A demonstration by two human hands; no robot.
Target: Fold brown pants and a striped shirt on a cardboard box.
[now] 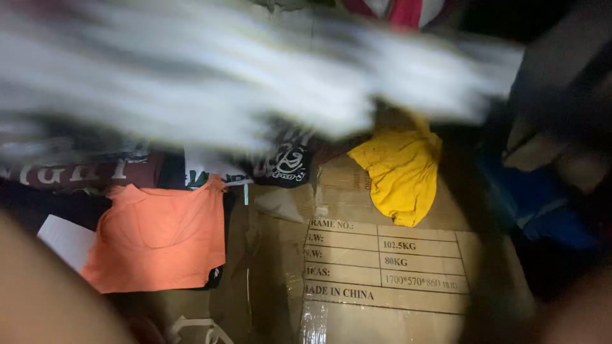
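Flattened cardboard [382,267] is serving as my sorting floor. A blurred white cloth [255,83] is sweeping across at twelve o'clock; orange shirt [159,239] at eight, yellow shirt [398,172] centre-right. Hands' grip: I cannot tell.

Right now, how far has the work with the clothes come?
Looks done: an orange top lies flat beside a cardboard box, and a yellow garment rests on the box. In hand: a pale striped cloth sweeps across the view, too blurred to show the hands. Left: dark printed garments are heaped behind, and a blue one lies at the right.
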